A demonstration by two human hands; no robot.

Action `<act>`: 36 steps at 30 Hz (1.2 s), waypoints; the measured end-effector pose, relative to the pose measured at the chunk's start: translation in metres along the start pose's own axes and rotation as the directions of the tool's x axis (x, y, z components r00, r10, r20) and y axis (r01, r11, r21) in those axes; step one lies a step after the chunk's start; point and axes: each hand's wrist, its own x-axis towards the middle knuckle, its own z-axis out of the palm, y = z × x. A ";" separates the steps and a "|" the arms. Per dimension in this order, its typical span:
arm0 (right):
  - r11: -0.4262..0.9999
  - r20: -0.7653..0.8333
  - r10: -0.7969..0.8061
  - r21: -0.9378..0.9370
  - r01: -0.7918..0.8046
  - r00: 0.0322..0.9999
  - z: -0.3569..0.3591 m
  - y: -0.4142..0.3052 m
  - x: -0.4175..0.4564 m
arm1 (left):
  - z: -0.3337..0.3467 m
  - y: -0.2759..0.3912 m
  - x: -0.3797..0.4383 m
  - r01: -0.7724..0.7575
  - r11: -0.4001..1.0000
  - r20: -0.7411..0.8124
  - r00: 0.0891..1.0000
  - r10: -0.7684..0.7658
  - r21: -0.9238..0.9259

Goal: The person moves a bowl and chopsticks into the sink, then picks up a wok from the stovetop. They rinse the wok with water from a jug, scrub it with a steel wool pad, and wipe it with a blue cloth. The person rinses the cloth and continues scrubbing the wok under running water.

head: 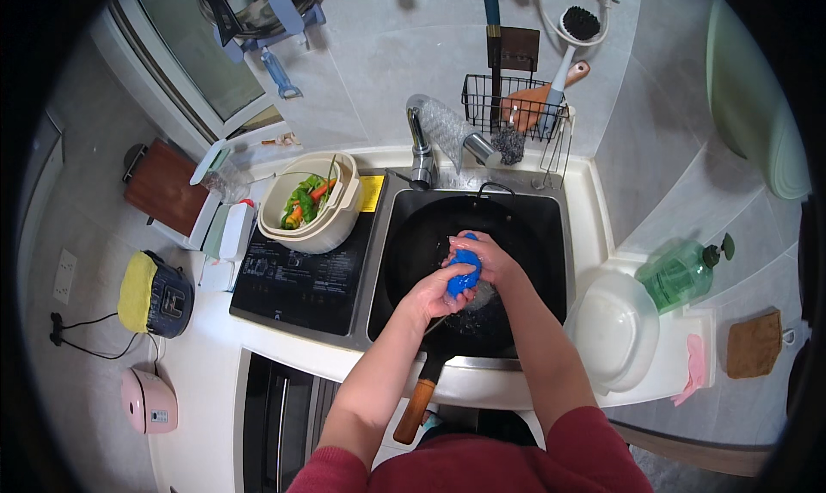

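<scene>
A wet blue cloth [463, 273] is bunched between my two hands over the wok. My left hand [435, 294] grips its lower left side, thumb across the front. From the upper right, my right hand [488, 255] closes around the same cloth. Beneath them a black wok [413, 248] sits in the sink [566, 248], its wooden handle [416, 410] reaching over the front edge towards me. Some water and foam [481, 296] show in the wok under my hands. The chrome faucet [423, 160], partly wrapped in bubble film, stands behind the sink.
Left of the sink, nested cream basins [348, 212] with vegetables [308, 199] stand on a black cooktop [297, 286]. A translucent plastic tub [613, 332] and a green pump bottle [677, 275] are at the right. A wire basket [474, 102] of utensils hangs on the back wall.
</scene>
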 end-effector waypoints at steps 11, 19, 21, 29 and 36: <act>0.848 -0.296 -0.112 -0.526 -0.064 0.949 -0.002 0.025 0.026 | 0.005 -0.024 0.022 0.151 0.207 -0.255 0.645 0.721 0.967; 0.475 -0.407 -0.546 -0.871 -0.130 0.732 -0.004 0.056 0.045 | 0.005 -0.037 0.026 0.365 0.113 -0.288 0.471 0.834 0.924; 0.507 -0.435 -0.529 -0.850 -0.139 0.728 -0.004 0.057 0.045 | -0.001 -0.040 0.027 0.329 0.111 -0.258 0.445 0.857 0.938; 0.997 -0.352 -0.051 -0.080 0.024 0.935 0.020 0.023 0.014 | -0.008 -0.019 0.011 0.024 0.687 -0.445 0.778 0.444 0.727; 0.990 -0.246 -0.041 0.120 0.073 0.968 0.006 0.031 0.010 | 0.003 -0.018 0.002 0.019 0.694 -0.422 0.806 0.416 0.720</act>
